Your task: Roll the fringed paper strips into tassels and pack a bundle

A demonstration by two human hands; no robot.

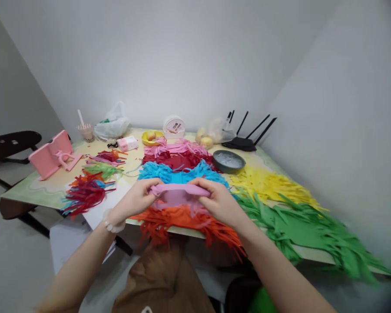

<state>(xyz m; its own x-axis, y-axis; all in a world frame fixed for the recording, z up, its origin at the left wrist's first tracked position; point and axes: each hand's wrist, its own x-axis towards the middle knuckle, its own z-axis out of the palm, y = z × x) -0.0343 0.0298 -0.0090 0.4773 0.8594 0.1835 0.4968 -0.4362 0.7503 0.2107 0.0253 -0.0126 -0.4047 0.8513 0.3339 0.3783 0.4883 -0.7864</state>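
Both my hands hold a pink fringed paper piece [179, 193] just above the table's near edge. My left hand [137, 199] pinches its left end, fingers closed. My right hand [219, 201] grips the right end, fingers curled over the folded top. Under the pink piece lies an orange fringed sheet [182, 221] that hangs over the table edge. Behind it lie blue fringed paper [179, 174], dark red paper [177, 160] and light pink paper [176, 148].
Green fringed sheets [299, 230] and yellow ones [270, 182] cover the table's right side. A grey bowl [228, 161], a black router [246, 141], a pink tablet stand [50, 154], mixed colored strips [87, 187], a drink cup [85, 130] and bags stand around. Walls close in behind and right.
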